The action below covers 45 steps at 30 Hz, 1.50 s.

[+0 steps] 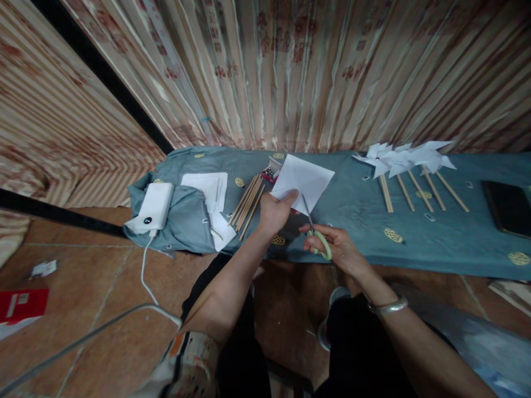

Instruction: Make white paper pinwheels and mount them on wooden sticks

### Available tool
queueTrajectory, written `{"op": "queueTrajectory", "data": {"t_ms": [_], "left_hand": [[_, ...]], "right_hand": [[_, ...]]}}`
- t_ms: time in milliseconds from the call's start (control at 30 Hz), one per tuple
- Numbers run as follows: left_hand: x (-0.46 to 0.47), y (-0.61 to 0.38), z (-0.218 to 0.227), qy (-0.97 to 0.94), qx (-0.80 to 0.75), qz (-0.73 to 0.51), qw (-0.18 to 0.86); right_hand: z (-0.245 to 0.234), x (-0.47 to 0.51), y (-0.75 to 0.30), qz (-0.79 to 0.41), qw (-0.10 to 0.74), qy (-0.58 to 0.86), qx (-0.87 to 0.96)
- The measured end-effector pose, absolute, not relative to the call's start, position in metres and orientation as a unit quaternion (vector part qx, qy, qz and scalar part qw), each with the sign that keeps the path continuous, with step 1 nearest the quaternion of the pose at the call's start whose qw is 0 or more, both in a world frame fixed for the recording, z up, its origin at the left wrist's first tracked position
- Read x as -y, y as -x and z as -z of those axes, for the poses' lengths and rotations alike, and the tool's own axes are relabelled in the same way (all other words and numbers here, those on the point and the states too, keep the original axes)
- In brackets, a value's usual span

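At the left of the frame, a white boxy device [156, 205] with a cable lies on the cloth-covered worktop [427, 237], with loose white sheets [213, 190] to its right. Next come slim wooden sticks [248, 205], fanned slightly, and a small red box [269, 173] behind the left hand. In the centre, the left hand [277, 209] has its grip clamped on the lower left side of a white paper square [307, 176], thumb on top, raised near the worktop. The square looks light, thin and easily creased or torn, so a flat pinch near an edge, clear of the blades, should steady it without buckling. Just right of centre, the right hand [335, 246] has its grip closed around the pale green handles of the scissors [322, 246]; their blades reach the square's lower edge, though how far they bite in cannot be told. The scissors seem rigid and best held by the loops. At upper right, white paper pinwheels [415, 158] on sticks overlap, probably fragile; a dark flat device [508, 207] lies at far right.
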State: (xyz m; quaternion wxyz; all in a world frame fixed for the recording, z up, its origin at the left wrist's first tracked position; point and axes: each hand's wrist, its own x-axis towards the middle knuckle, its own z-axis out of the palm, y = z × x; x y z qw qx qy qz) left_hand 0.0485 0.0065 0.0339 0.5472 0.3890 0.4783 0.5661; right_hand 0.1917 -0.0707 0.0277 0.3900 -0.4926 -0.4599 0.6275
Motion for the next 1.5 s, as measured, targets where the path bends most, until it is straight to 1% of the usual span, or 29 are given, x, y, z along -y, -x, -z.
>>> {"op": "queueTrajectory", "data": {"t_ms": [533, 800, 1500], "left_hand": [[-0.0048, -0.0503, -0.0323, -0.413, -0.486, -0.544, 0.545], [-0.0049, -0.0512, -0.0315, -0.410, -0.484, -0.546, 0.547], [-0.0005, -0.0523, -0.0321, -0.421, -0.493, -0.535, 0.542]], "right_hand": [[-0.0240, 0.0698, -0.1966, -0.613, 0.371, 0.505, 0.481], [-0.0253, 0.0687, -0.1945, -0.619, 0.385, 0.510, 0.456], [-0.0245, 0.0687, -0.1932, -0.614, 0.389, 0.518, 0.450]]}}
